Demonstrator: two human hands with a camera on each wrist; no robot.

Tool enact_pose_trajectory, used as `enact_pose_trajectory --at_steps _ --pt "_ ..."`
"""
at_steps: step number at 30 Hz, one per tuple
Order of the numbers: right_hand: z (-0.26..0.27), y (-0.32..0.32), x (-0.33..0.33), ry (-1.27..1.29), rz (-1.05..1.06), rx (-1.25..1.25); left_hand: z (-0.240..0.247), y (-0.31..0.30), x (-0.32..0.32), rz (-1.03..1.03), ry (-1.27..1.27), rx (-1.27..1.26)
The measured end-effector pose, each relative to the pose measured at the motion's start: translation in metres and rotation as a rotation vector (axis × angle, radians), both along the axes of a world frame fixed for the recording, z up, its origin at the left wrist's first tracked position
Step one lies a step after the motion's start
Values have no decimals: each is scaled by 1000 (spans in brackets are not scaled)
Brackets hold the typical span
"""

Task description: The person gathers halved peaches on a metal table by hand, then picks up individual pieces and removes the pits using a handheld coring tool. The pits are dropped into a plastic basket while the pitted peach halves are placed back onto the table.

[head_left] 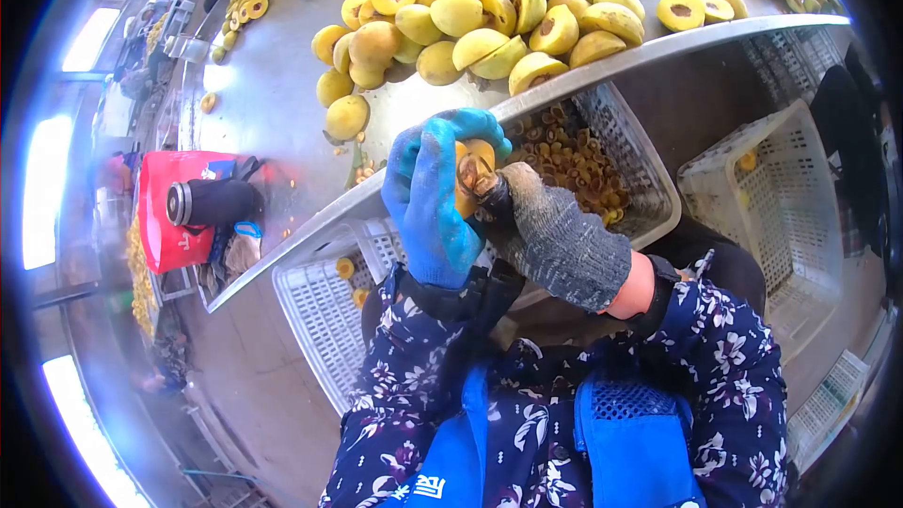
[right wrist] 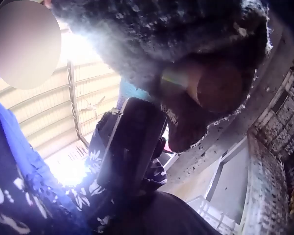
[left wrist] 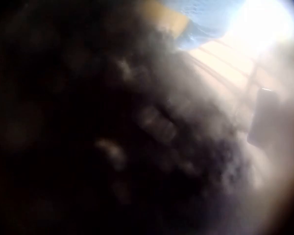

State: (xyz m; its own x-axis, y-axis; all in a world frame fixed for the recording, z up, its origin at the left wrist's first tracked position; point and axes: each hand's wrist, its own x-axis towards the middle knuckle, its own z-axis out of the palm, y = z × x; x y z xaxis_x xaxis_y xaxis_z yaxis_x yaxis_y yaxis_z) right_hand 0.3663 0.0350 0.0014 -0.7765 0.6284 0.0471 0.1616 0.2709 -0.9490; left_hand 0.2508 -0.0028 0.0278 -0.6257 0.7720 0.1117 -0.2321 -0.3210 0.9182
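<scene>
In the head view my left hand [head_left: 433, 193], in a blue rubber-coated glove, holds a yellow peach half [head_left: 473, 169] with its cut face and brown centre turned toward my right hand. My right hand [head_left: 564, 230] wears a grey knit glove and grips a tool whose round handle end [right wrist: 219, 89] shows in the right wrist view. The working end is hidden at the peach's centre, where dark-wrapped fingers cover it. Both hands meet just off the metal table's edge. Dark blur fills most of the left wrist view.
Whole and halved peaches [head_left: 461, 14] are heaped on the metal table [head_left: 273, 66]. Below its edge, a crate [head_left: 649, 155] holds brown pit pieces; another white crate [head_left: 306, 306] holds a few peach pieces. A pale crate [head_left: 781, 198] stands right. A red bag [head_left: 160, 202] and black flask [head_left: 212, 202] lie left.
</scene>
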Motion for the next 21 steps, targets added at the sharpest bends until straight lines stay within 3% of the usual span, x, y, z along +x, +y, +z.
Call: enact_pose_trajectory --at_steps 4,6,9,12,15,21 --pt "6 0 4 -23 31 -91 0 -1 -3 -31 89 -119" --pt "4 -2 8 -14 60 -129 0 -3 -6 -135 -62 -48" --pt "14 -3 11 -47 48 5 2 -3 -5 -178 -75 -116" --pt "3 -4 12 81 91 -69 -2 -3 -7 -208 -107 -98" --pt "-1 -7 10 160 15 59 -4 -2 -2 -133 49 -117" --pt "10 -1 14 100 78 12 -5 -2 -1 -100 123 -127"
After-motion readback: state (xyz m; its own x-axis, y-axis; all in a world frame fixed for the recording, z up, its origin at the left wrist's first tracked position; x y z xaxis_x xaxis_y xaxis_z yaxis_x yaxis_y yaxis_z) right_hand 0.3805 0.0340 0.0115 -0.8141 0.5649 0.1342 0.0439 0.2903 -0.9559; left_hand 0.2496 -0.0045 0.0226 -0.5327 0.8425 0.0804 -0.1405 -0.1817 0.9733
